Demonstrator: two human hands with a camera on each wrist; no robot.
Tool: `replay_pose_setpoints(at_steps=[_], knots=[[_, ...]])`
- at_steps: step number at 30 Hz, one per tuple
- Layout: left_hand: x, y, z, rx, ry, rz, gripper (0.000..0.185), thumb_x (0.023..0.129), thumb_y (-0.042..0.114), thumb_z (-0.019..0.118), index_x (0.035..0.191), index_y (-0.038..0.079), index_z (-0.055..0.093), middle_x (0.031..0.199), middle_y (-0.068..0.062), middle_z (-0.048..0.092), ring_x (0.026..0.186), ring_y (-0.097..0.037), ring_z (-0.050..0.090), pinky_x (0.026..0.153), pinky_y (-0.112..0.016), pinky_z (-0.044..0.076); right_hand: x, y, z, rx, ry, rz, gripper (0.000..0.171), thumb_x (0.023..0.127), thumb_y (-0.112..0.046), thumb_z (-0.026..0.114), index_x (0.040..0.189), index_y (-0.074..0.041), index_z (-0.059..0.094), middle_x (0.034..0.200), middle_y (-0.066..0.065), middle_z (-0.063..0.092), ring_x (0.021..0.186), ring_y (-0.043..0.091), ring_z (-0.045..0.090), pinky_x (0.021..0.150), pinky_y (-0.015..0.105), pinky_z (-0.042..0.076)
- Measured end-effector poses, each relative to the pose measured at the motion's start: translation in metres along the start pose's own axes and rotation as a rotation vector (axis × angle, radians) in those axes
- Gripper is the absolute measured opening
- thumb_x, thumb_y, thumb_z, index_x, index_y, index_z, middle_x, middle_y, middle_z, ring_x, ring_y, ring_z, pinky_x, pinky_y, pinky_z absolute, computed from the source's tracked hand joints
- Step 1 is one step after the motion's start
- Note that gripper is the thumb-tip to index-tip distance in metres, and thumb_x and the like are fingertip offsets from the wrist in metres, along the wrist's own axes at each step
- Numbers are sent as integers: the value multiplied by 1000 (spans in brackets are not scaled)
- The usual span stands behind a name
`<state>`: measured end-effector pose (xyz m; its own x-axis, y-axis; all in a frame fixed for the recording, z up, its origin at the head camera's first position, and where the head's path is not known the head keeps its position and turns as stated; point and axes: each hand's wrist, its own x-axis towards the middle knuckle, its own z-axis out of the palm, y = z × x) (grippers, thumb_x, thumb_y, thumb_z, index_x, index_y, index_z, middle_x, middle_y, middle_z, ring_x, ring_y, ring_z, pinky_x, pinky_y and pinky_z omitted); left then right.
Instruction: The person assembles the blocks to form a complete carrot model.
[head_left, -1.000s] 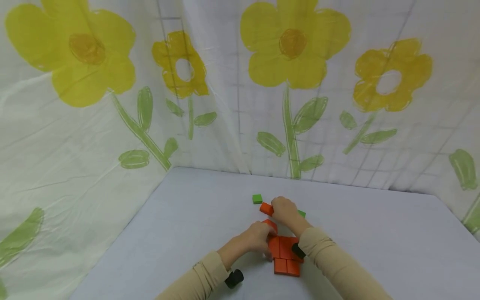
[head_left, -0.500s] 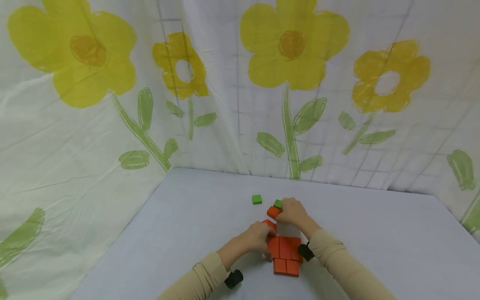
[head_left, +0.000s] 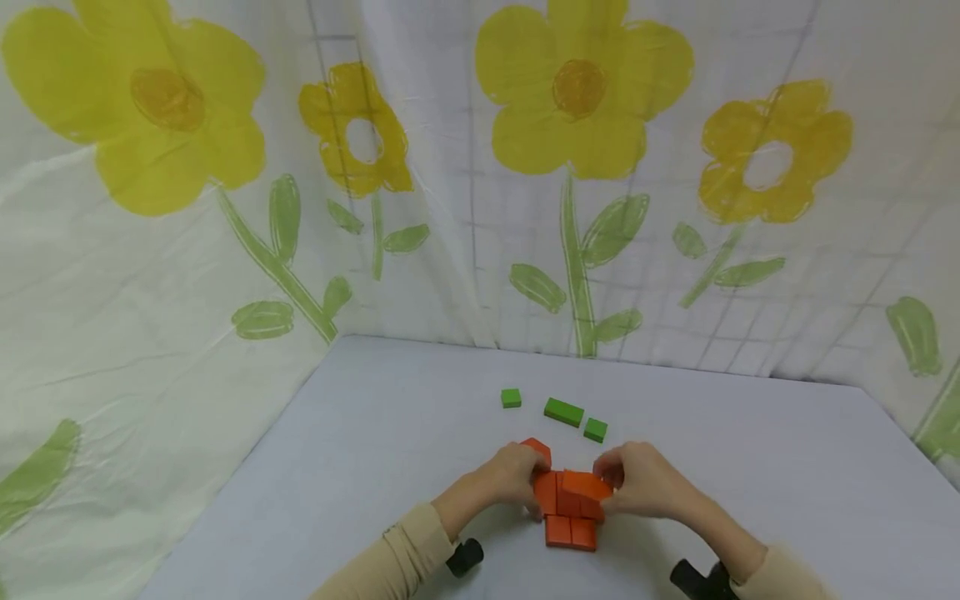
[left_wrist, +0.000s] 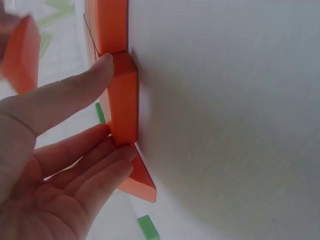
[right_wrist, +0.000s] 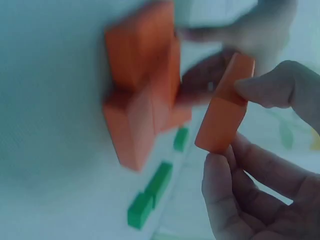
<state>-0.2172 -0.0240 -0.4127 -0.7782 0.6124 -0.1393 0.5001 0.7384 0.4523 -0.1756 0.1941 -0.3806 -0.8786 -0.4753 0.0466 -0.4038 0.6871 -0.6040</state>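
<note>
Several orange-red blocks (head_left: 572, 533) lie flat against one another on the table in the head view. At their left side my left hand (head_left: 512, 473) grips an orange block (left_wrist: 124, 102), thumb on one end and fingers at the other. Its fingertips also touch a slanted orange block (left_wrist: 142, 182) beyond, whose far part (head_left: 537, 450) shows in the head view. My right hand (head_left: 651, 483) pinches another orange block (right_wrist: 223, 117) between thumb and fingers, tilted and raised over the right part of the group. It partly hides the blocks beneath.
Behind the orange group lie a small green block (head_left: 511, 398), a longer green block (head_left: 563, 412) and another small green one (head_left: 596, 430). White table (head_left: 420, 400) extends around them. A curtain with yellow flowers (head_left: 585, 87) hangs at the back.
My right hand has taken the orange block from beside the green blocks and brought it toward me, over the orange group. The green blocks there are now uncovered. My left hand has stayed put.
</note>
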Motion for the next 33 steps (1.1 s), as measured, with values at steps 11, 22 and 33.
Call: replay_pose_setpoints(at_steps=[11, 22, 33], knots=[[0, 1, 0, 27, -12, -24, 53, 70, 18, 89, 117, 5, 68, 105, 1, 66, 93, -8, 54, 88, -24, 46, -31, -17, 46, 110, -231, 71, 32, 65, -11, 83, 95, -3, 73, 76, -10, 56, 70, 8, 48, 61, 24, 44], [0, 1, 0, 22, -10, -11, 54, 69, 17, 89, 117, 5, 68, 108, 0, 66, 98, -10, 55, 90, -25, 46, -31, -16, 56, 38, -191, 154, 26, 66, -4, 76, 92, -6, 71, 78, -8, 56, 72, 14, 48, 63, 27, 45], [0, 0, -1, 9, -16, -10, 53, 69, 16, 89, 117, 5, 68, 108, 0, 66, 97, -10, 54, 89, -25, 46, -26, -16, 52, -58, -173, 57, 18, 72, -7, 80, 89, -5, 72, 73, -11, 56, 67, 7, 45, 62, 25, 45]])
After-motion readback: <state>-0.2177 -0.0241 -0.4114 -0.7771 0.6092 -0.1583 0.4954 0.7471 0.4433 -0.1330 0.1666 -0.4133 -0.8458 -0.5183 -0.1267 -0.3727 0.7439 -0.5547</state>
